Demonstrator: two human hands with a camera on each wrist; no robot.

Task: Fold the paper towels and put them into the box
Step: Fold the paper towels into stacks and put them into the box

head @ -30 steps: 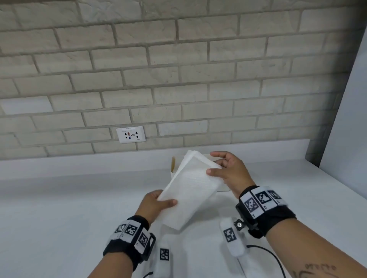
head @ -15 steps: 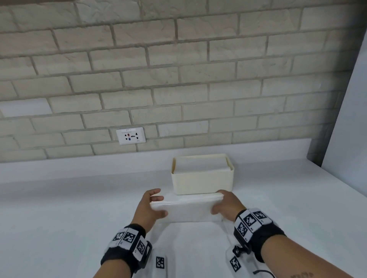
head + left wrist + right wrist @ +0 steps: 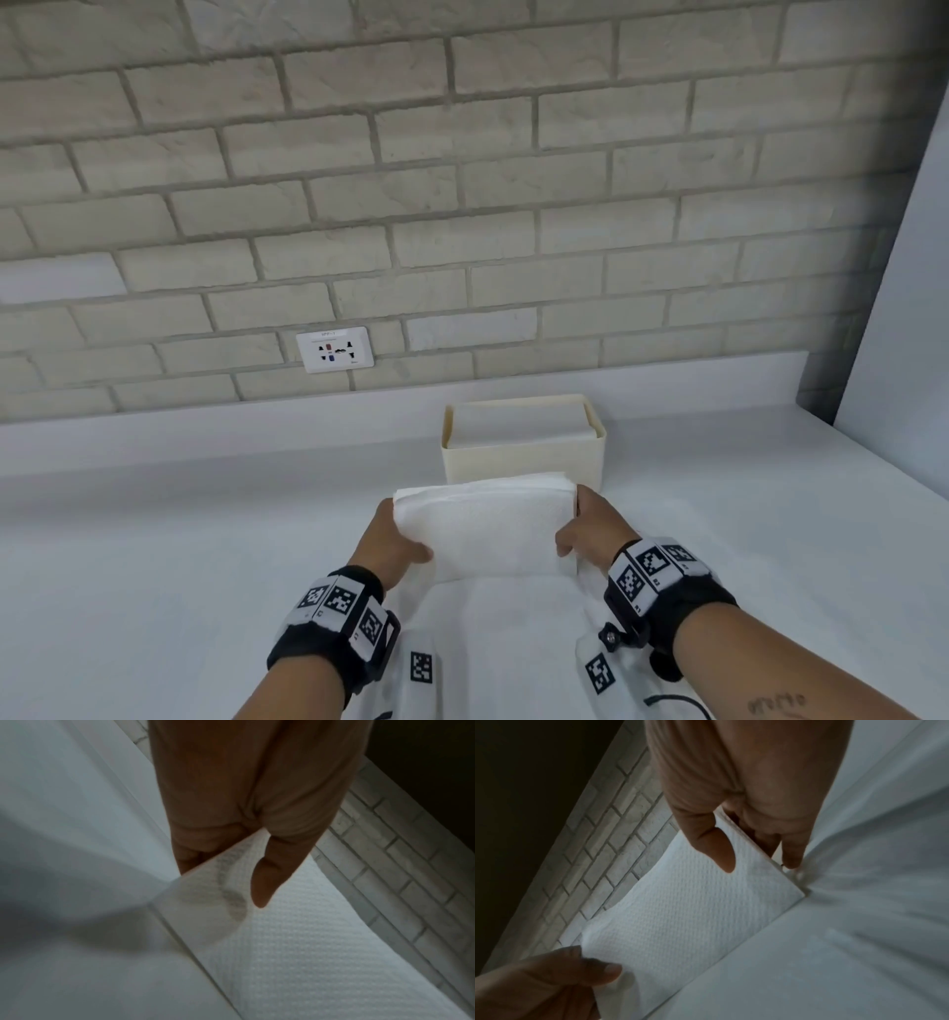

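Observation:
A folded white paper towel [image 3: 488, 519] is held up between both hands just in front of the cream box [image 3: 518, 460]. My left hand [image 3: 398, 537] pinches its left end, thumb on top [image 3: 264, 886] and fingers underneath. My right hand [image 3: 585, 529] pinches the right end the same way, thumb [image 3: 718, 850] on the towel [image 3: 685, 914]. The box holds a stack of folded towels [image 3: 518, 429] near its rim. More flat towel [image 3: 508, 632] lies on the counter beneath the hands.
The white counter [image 3: 179, 539] runs to a brick wall with a socket [image 3: 335, 349]. A white panel [image 3: 904, 329] stands at the right. White tagged devices [image 3: 422, 668] and a black cable [image 3: 683, 699] lie near the front edge.
The towel was held open and tilted in the air; both hands brought it down, folded it into a low band, then raised it slightly toward the box.

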